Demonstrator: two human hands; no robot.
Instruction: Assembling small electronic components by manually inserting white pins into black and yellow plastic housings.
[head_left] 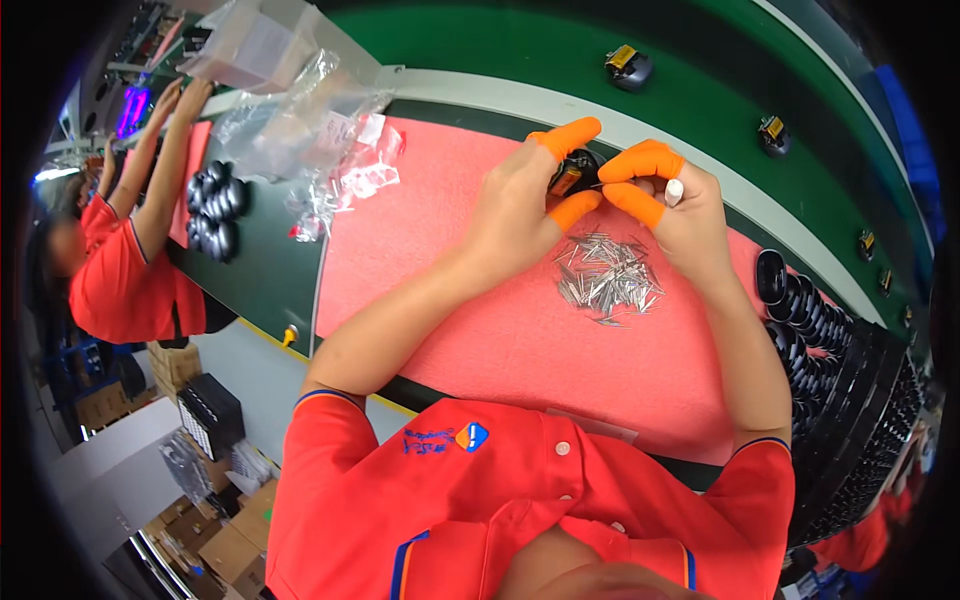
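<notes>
My left hand (508, 205) wears orange finger cots and is closed round a small black rounded housing (586, 168). A yellow part (566, 181) shows inside the housing. The right hand (688, 222), also in orange finger cots, pinches something thin against the housing's right side. It looks like a metal pin, but most of it is hidden by the fingertips. A white stick-like tool (674, 190) pokes up between the right hand's fingers. Just below both hands, a loose pile of thin silver metal pins (610, 278) lies on the pink mat (450, 330).
Beyond the mat runs a green conveyor (470, 40) behind a pale rail, carrying black housings with yellow parts (628, 66). Rows of black shells (800, 320) stand at right. Clear plastic bags (290, 130) and stacked black shells (215, 205) lie left, near another person (130, 260) in red.
</notes>
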